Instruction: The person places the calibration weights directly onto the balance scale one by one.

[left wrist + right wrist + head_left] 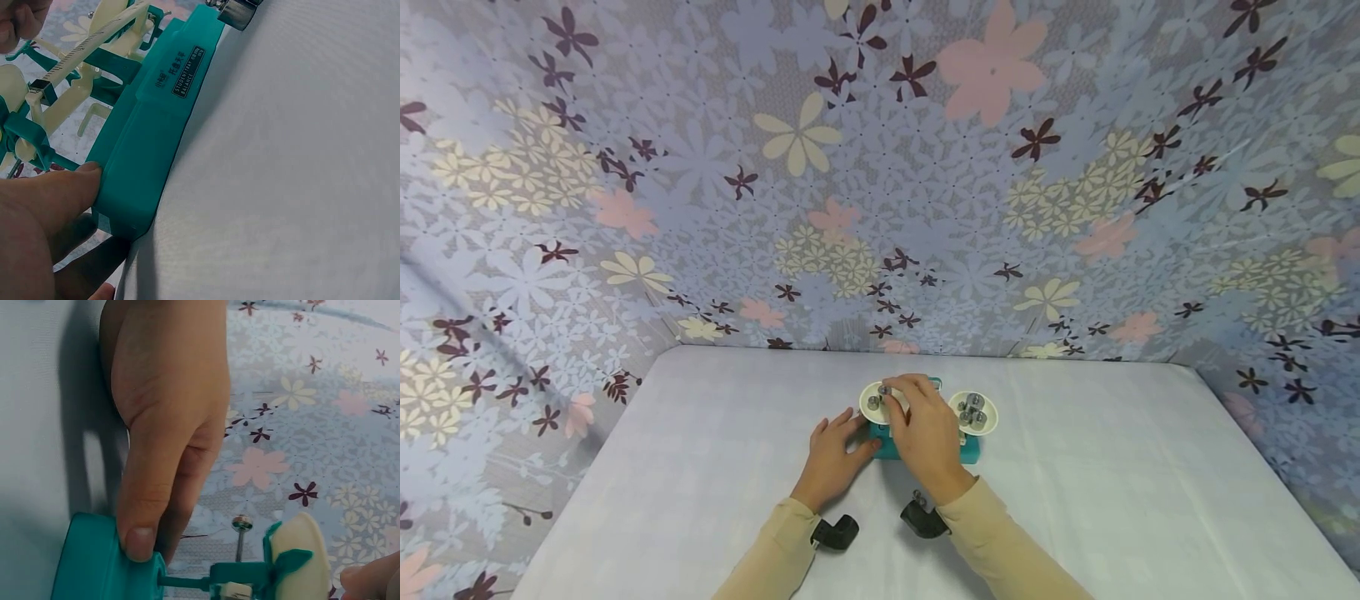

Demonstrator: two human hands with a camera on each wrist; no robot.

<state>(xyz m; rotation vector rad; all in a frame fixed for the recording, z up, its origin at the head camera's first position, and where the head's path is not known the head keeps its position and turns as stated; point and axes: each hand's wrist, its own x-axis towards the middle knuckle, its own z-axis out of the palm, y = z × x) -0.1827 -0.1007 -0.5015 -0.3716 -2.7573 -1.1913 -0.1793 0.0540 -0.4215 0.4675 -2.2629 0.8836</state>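
Note:
A teal tray balance (887,451) with a ruled cream beam (94,45) stands on the table. My left hand (835,461) grips the left end of its base, thumb on the near side and fingers round the end. My right hand (928,429) is over the balance's left pan (867,412), where thumb and forefinger pinch a small metal weight (884,389). Another weight (873,402) sits in that pan. Several metal weights (974,400) stand in the right pan (991,419). In the right wrist view the left thumb (139,540) presses the teal base (87,559).
Small shiny metal pieces (919,497) show in front of the balance, close to the black right wrist camera (925,521). The black left wrist camera (837,533) hangs low by the left sleeve. A pale cloth covers the table (1112,475); flowered fabric (925,208) rises behind.

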